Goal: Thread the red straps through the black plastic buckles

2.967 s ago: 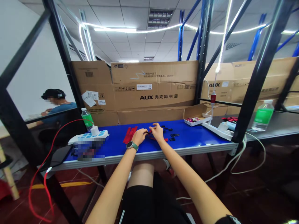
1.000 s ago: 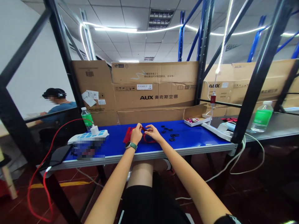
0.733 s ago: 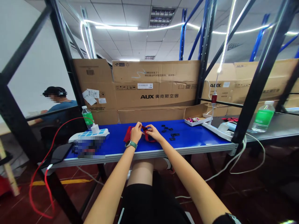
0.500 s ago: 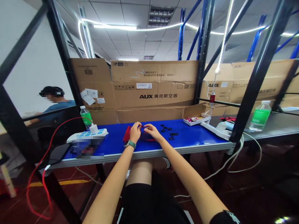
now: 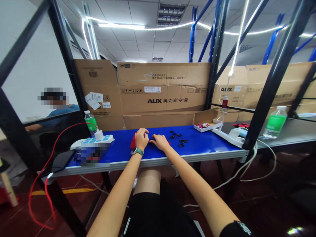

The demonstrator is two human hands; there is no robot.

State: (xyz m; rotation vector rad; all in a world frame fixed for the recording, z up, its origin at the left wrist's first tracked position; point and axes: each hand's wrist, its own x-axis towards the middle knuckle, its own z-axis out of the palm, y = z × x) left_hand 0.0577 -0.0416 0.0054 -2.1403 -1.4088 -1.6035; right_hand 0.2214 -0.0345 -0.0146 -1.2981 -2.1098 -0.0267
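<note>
Head view: we look down along both bare forearms into a bay of black and blue steel racking [image 5: 217, 49], with flattened AUX cartons [image 5: 163, 95] stacked behind a long blue worktop [image 5: 202, 141]. Off to the left, beyond the rack, a co-worker [image 5: 59, 107] in a blue shirt sits well apart from us. On the worktop are a power strip [image 5: 92, 141] with a plug-in charger, a red cable [image 5: 54, 141] dropping over the edge, a water bottle [image 5: 89, 123] and an open carton tray [image 5: 204, 126] of small mixed pieces.

Our left hand [image 5: 141, 138], with a green-strapped watch [image 5: 137, 151] on the wrist, curls knuckles-up over a red fabric strip [image 5: 132, 142]. Our right hand [image 5: 160, 141] lies low with its fingers spread, near a red edge. We cannot tell whether either hand has hold of anything.

Small black plastic buckles [image 5: 176, 135] lie loose just beside the right hand. A careless sweep of that wrist could scatter them, and a forearm catching the red cable could drag the power strip.
</note>
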